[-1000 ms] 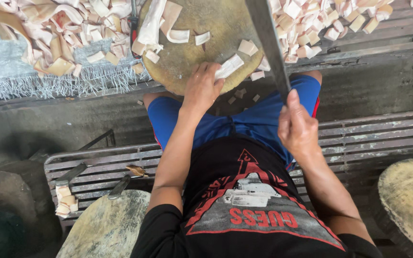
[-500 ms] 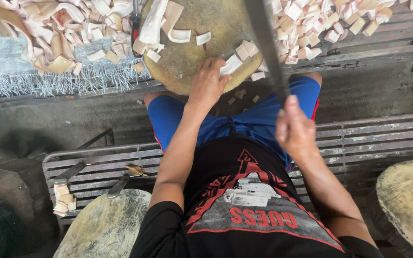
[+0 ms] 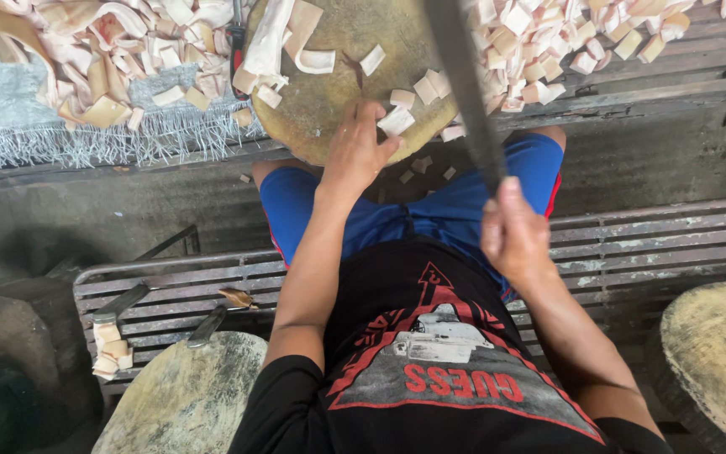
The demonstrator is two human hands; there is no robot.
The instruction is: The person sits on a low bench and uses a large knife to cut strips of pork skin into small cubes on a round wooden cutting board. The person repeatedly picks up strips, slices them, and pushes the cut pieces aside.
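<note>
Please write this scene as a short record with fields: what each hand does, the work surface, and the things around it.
left hand: rests on a pale cut piece at the near edge of the round chopping block
right hand: grip closed on the handle of a long dark blade, raised above the block
on block: pale strips and small cut squares
left pile: uncut pale pieces on a grey mat
right pile: small cut pieces
seat: slatted metal bench

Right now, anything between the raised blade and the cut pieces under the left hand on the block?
Nothing visible. The right hand holds the long blade raised over the round chopping block. The left hand rests on a pale piece, beside the blade's line, not under it.
</note>
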